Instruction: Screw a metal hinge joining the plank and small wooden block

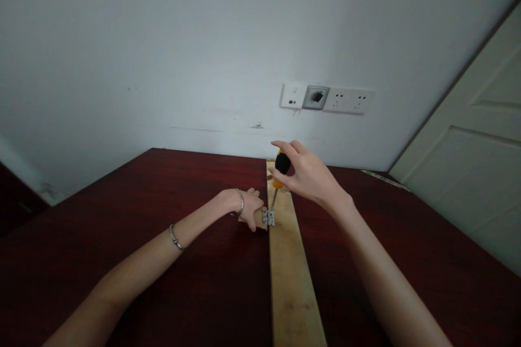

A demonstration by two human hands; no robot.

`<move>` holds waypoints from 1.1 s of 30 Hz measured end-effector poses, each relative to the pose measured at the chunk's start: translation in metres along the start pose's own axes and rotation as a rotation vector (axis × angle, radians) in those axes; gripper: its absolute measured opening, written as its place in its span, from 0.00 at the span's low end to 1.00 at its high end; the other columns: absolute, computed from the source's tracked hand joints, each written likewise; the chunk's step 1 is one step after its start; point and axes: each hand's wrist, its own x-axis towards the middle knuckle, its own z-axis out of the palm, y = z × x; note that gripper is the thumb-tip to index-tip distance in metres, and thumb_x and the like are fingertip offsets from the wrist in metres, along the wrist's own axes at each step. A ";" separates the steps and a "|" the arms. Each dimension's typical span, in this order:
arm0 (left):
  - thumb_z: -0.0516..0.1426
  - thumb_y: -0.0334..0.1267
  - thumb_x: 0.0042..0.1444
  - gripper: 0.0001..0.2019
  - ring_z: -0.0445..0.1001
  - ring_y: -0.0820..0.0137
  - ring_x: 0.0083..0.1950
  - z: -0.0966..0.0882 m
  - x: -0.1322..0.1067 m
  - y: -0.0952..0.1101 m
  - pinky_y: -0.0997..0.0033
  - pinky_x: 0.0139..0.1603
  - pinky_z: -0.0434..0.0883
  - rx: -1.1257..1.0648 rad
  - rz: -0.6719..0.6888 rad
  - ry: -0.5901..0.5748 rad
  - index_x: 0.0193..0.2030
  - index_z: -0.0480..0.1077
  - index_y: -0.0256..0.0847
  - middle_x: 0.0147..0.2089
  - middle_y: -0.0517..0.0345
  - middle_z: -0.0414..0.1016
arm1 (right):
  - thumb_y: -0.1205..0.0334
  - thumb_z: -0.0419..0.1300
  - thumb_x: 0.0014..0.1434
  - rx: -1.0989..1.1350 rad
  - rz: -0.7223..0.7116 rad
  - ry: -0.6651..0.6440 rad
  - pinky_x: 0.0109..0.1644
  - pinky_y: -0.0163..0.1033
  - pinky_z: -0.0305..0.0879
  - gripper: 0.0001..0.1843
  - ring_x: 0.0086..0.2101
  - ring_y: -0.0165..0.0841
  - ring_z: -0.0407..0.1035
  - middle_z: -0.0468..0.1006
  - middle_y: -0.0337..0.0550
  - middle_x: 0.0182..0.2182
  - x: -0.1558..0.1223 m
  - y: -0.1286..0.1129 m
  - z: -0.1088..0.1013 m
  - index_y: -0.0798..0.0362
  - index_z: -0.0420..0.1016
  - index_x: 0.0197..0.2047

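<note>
A long pale wooden board [291,271] lies on the dark red table. A small metal hinge [268,217] joins its left edge to a short wood piece [259,221]. My left hand [251,208] lies over that short piece, fingers spread, pressing on it and hiding most of it. With its fingers wrapped round the handle, my right hand [299,171] holds a yellow and black screwdriver [281,165] nearly upright. The screwdriver's shaft reaches down to the hinge's right leaf. Whether the tip sits in a screw head is too small to tell.
The dark red tabletop [195,184] runs back to a white wall [183,54]. Sockets and a switch panel [348,100] are on the wall. A pale panelled door [476,135] stands at the right, and a thin strip [385,179] lies near the table's back right corner.
</note>
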 end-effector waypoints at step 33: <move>0.60 0.58 0.40 0.34 0.61 0.52 0.52 0.004 0.004 -0.004 0.58 0.49 0.66 0.018 0.025 0.024 0.50 0.69 0.38 0.51 0.44 0.65 | 0.55 0.51 0.59 -0.091 0.028 0.012 0.33 0.39 0.61 0.20 0.32 0.35 0.68 0.71 0.49 0.43 -0.001 -0.002 -0.002 0.52 0.66 0.54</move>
